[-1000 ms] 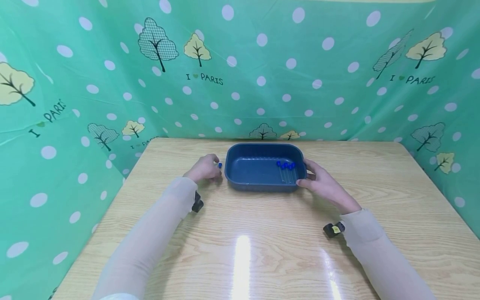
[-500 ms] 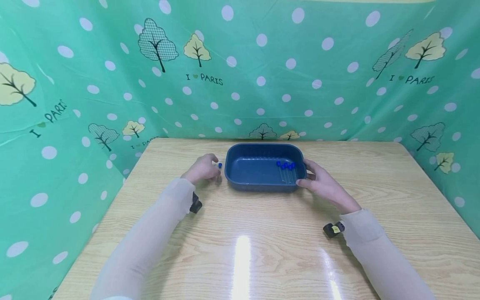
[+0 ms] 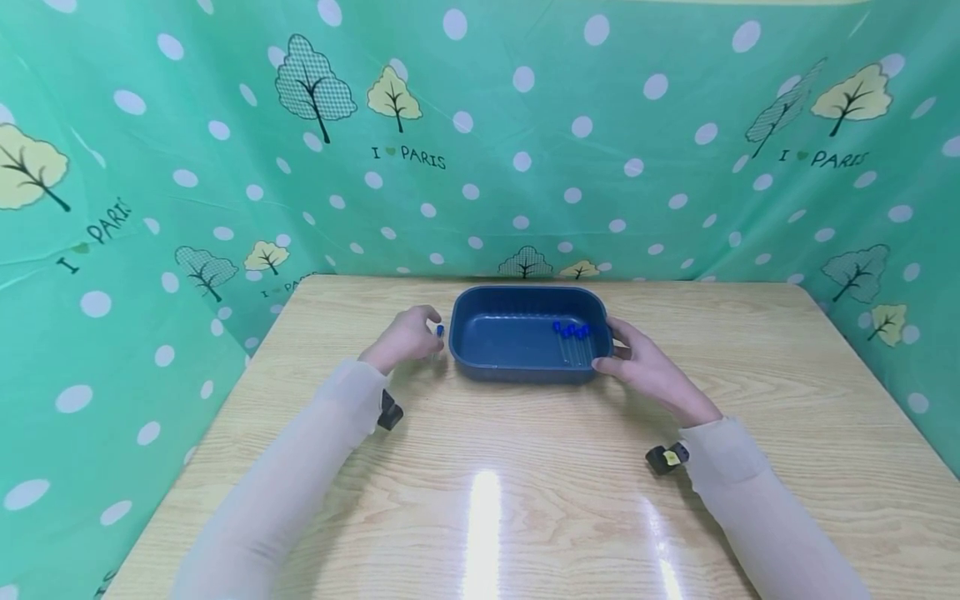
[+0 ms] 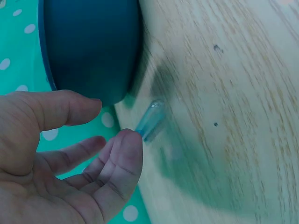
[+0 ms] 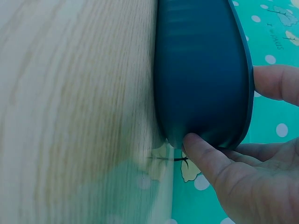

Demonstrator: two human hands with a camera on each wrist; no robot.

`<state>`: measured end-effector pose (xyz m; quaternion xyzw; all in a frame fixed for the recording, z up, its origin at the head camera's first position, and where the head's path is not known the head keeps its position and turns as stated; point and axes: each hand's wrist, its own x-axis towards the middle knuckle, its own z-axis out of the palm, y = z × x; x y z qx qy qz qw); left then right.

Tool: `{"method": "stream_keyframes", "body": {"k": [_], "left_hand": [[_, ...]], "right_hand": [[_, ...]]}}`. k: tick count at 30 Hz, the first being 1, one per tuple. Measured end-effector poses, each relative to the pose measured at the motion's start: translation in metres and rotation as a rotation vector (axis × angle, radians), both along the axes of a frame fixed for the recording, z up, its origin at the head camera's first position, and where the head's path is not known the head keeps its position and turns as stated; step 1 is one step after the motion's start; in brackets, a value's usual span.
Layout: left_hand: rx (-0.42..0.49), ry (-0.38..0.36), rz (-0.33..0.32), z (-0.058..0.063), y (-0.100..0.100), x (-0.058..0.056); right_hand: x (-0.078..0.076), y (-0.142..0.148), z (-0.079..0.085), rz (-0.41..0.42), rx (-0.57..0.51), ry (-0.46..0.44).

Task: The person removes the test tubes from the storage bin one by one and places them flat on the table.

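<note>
Bright head view with white glare (image 3: 483, 533) on the tabletop (image 3: 562, 458), dimmer, softer wrist views

My left hand (image 3: 405, 338) has eased a touch back towards my own left over the last second, with the wrist dropping lower. My left sleeve (image 3: 288, 471) has swung outward along with it, and the white band at its lower end has slipped out of view. The black wrist camera (image 3: 390, 412) has slid slightly left and nearer me. The green polka-dot cloth (image 3: 90, 417) beside me has shifted slightly outward near its bottom.
</note>
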<state>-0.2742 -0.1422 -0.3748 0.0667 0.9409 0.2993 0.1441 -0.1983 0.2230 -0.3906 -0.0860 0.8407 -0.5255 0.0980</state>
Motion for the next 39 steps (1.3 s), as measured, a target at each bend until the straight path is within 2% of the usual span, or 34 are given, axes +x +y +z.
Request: {"method": "stream_keyframes", "body": {"k": [7, 20, 39], "left_hand": [[0.019, 0.012, -0.004, 0.005, 0.000, 0.004], [0.032, 0.061, -0.009, 0.017, 0.006, 0.005], [0.050, 0.126, -0.057, 0.033, 0.018, 0.008]], "right_hand": [[0.000, 0.000, 0.000, -0.001, 0.005, 0.002], [0.001, -0.001, 0.001, -0.006, 0.014, 0.000], [-0.002, 0.000, -0.003, -0.008, 0.023, 0.001]]}}
